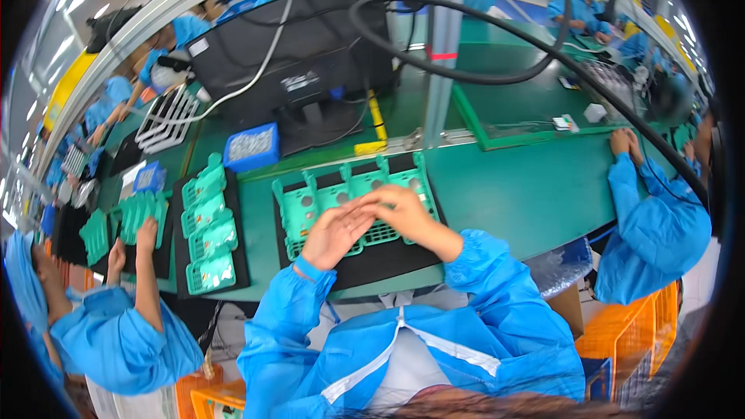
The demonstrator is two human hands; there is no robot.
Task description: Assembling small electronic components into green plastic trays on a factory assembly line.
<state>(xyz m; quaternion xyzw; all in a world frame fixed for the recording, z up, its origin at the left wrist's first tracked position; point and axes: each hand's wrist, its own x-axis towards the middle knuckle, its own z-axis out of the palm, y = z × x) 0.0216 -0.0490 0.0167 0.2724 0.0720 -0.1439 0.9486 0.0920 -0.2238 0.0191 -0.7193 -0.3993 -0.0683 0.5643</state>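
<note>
My hands meet above a green plastic tray [314, 200] that lies on a black mat in front of me. My left hand [332, 234] is open, its palm partly turned up and its fingers stretched to the right. Over its fingertips lie the slightly bent fingers of my right hand [405, 216], also open. No object shows between them, though the overlap hides part of the fingers. Small round grey pieces sit in the tray's compartments, and my hands cover its middle. A second green tray [209, 234] rests on its own black mat to the left.
Behind the trays stand a blue bin of small parts [252, 147] and a black monitor [299, 62]. A thick black cable [497, 70] loops overhead by a metal post [442, 93]. Co-workers in blue sit at left [124, 326] and right [652, 225]. Orange crates [628, 330] stand below the bench.
</note>
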